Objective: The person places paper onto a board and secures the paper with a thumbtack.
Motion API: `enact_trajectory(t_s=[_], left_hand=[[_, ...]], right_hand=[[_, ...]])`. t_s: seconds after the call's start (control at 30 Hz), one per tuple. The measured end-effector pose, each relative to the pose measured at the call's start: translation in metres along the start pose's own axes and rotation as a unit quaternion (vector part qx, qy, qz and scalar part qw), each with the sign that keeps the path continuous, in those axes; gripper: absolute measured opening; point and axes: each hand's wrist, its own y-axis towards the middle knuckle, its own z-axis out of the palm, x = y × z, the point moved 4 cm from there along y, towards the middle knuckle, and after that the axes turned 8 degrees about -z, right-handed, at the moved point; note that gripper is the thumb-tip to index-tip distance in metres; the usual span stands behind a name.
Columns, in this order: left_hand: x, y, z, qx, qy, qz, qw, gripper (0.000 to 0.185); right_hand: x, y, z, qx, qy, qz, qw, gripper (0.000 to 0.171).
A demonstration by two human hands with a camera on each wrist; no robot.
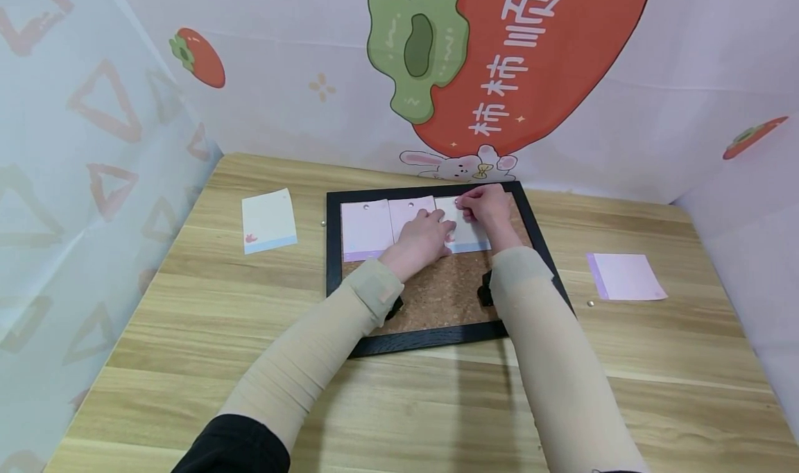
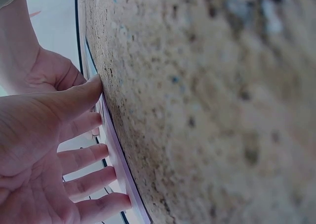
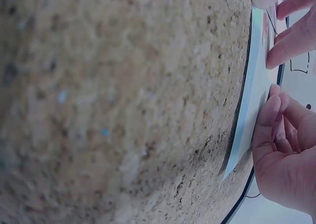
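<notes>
A black-framed cork board point(image 1: 449, 293) lies on the wooden table. Three paper notes sit in a row along its top: a pink note point(image 1: 365, 229), a second pink note point(image 1: 407, 213) and a white note with a blue strip point(image 1: 474, 236). My left hand point(image 1: 424, 238) rests flat across the notes, and its straight fingers point(image 2: 84, 157) press the paper edge point(image 2: 117, 152) onto the cork point(image 2: 207, 110). My right hand point(image 1: 488, 206) has curled fingers at the white note's top edge and pinches a small pushpin there. From the right wrist, that hand point(image 3: 282, 150) touches the white note point(image 3: 247, 110).
A loose white note point(image 1: 268, 220) lies on the table left of the board, with a small pin point(image 1: 322, 222) beside the frame. A pink note point(image 1: 627, 277) and another pin point(image 1: 590, 304) lie to the right. Printed walls enclose the table on three sides.
</notes>
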Motion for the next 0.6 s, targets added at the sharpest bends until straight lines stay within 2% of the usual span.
enact_trajectory(t_s=[0.6], left_hand=[[-0.0003,0.0014,0.0002,0.004,-0.001,-0.004,1.0000,0.056]], right_hand=[[-0.0015,0.0009,0.0010,0.005,0.000,0.030,1.000,0.024]])
